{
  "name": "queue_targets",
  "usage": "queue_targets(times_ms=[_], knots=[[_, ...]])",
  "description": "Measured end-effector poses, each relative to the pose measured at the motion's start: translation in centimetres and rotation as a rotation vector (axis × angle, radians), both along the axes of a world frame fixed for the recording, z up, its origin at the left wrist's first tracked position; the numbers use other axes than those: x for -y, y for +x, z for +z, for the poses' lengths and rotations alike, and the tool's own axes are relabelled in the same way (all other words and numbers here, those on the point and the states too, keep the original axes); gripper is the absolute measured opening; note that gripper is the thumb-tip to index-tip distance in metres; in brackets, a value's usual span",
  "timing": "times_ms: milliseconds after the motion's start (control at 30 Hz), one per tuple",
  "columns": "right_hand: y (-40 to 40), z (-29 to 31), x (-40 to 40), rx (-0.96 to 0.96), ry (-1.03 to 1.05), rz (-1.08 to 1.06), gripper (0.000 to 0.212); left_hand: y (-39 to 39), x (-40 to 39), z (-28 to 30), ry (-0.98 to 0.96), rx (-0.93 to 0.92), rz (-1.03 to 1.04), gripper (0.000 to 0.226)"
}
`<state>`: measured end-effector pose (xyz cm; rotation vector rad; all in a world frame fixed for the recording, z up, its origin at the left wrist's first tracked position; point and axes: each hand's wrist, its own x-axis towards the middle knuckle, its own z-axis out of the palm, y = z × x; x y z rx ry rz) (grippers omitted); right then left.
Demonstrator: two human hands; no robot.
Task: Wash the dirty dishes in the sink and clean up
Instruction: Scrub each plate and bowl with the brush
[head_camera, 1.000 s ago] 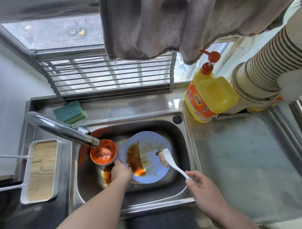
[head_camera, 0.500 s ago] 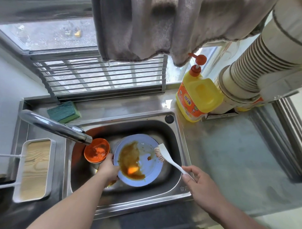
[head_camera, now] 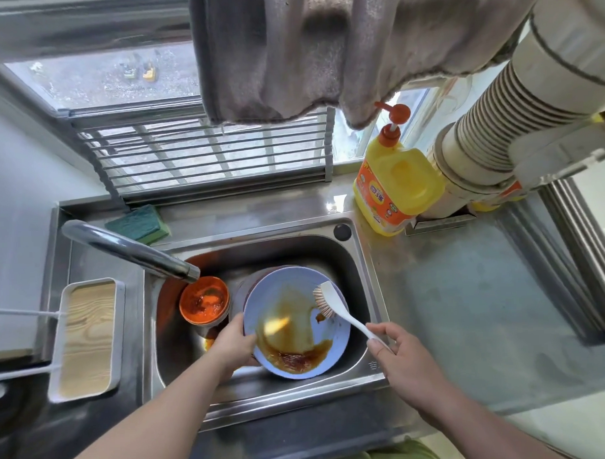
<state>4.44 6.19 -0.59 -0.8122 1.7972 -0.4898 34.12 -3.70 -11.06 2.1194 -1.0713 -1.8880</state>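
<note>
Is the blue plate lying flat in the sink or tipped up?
Tipped. The left hand grips the plate by its left rim, and brown sauce has pooled along its near edge. The right hand holds the brush against it.

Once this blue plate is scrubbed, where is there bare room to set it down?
Bare steel counter right of the sink, in front of the yellow detergent bottle, looks widest. The sink is crowded: blue plate, orange bowl. The left ledge holds a wooden tray.

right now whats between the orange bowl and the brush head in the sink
In the head view, the blue plate, smeared with brown sauce, lies between the orange bowl and the brush head.
</note>
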Motion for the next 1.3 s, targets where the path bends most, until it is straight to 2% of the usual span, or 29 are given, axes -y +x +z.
queue_targets(times_ms=[100,167,233,333,500,633,933,1033,1133,1300], knots=[[0.3,0.1,-0.1,0.003,0.001,-0.003,0.016,0.2,-0.6,-0.3,-0.057,0.113,-0.039,0.032],[0.5,0.1,-0.3,-0.013,0.006,-0.004,0.015,0.5,-0.8,-0.2,-0.106,0.238,-0.146,0.029],[0.8,0.2,-0.4,-0.022,0.009,0.002,0.015,0.8,-0.9,-0.4,-0.125,0.290,-0.207,0.035],[1.3,0.2,-0.5,-0.036,0.016,0.024,0.015,1.0,-0.9,-1.1,-0.113,0.307,-0.195,0.042],[2.3,0.6,-0.6,-0.045,0.006,0.045,0.014,1.6,-0.4,-1.7,-0.198,0.565,-0.216,0.031],[2.9,0.8,-0.1,-0.043,0.016,0.053,0.013,2.4,0.0,-2.0,-0.104,0.667,-0.302,0.028],[4.0,0.7,1.4,-0.037,0.032,0.138,0.015,2.2,1.1,-1.6,0.010,0.697,-0.277,0.013],[3.9,-0.1,1.5,-0.023,0.087,0.150,0.013,1.8,1.3,-2.6,0.052,0.686,-0.206,0.018],[3.8,-0.8,1.7,-0.036,0.124,0.165,0.012,1.5,1.3,-5.2,0.125,0.588,-0.048,0.031],[3.1,-1.7,1.8,-0.072,0.119,0.170,0.011,-1.4,1.0,-4.4,0.217,0.274,0.426,0.018]])
